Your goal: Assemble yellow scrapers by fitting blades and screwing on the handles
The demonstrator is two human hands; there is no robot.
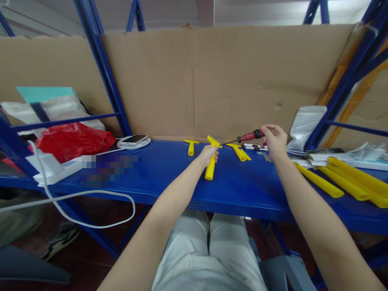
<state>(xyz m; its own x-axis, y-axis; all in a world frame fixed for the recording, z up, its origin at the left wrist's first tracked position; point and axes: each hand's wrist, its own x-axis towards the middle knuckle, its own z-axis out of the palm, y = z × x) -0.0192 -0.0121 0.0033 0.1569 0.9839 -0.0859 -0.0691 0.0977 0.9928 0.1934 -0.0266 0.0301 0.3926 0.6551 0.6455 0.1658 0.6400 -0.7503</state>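
Note:
My left hand (209, 155) is wrapped round the stem of a yellow T-shaped handle (209, 171), with its crosspiece showing above my fingers. My right hand (275, 139) grips the end of a red and black screwdriver (250, 136) between thumb and fingers. The screwdriver's thin shaft points left, and its tip meets or lies just before the crosspiece; I cannot tell which. To the left stands another yellow T-shaped piece (190, 148) on the blue table (169, 173). More yellow T-shaped pieces (241, 152) lie between my hands, below the screwdriver.
Long yellow tubes (342, 178) lie at the right. A white plastic bag (306, 125) leans behind them. At the left are a phone (136, 139) on a coiled cable, a red bag (75, 139) and a white power strip (63, 171). A cardboard sheet (242, 81) closes off the back.

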